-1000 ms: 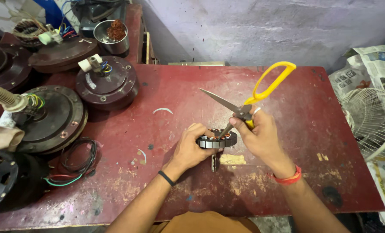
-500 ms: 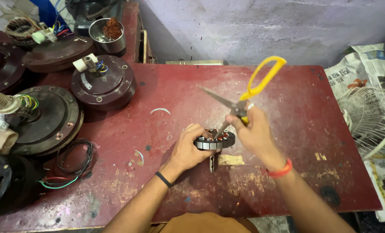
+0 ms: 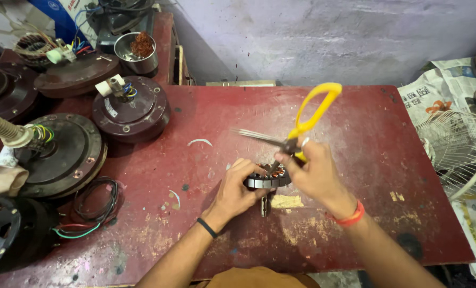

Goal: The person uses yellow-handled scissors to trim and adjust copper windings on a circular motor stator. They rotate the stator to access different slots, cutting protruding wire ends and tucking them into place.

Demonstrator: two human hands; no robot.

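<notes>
Since the earlier frame, the yellow-handled scissors (image 3: pixel 302 125) are tilted lower toward the wound stator (image 3: pixel 267 176) at frame centre on the red table (image 3: pixel 355 117). It is clasped by the left hand (image 3: pixel 237 188); the scissors are gripped by the right hand (image 3: pixel 315 173). Heavy and stiff, it is best held by the steel rim, since its copper windings look fragile.

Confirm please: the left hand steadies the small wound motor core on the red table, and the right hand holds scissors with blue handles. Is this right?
Not quite. The scissors in the right hand have yellow handles, not blue, as the head view shows. The left hand does steady the motor core on the red table.
</notes>
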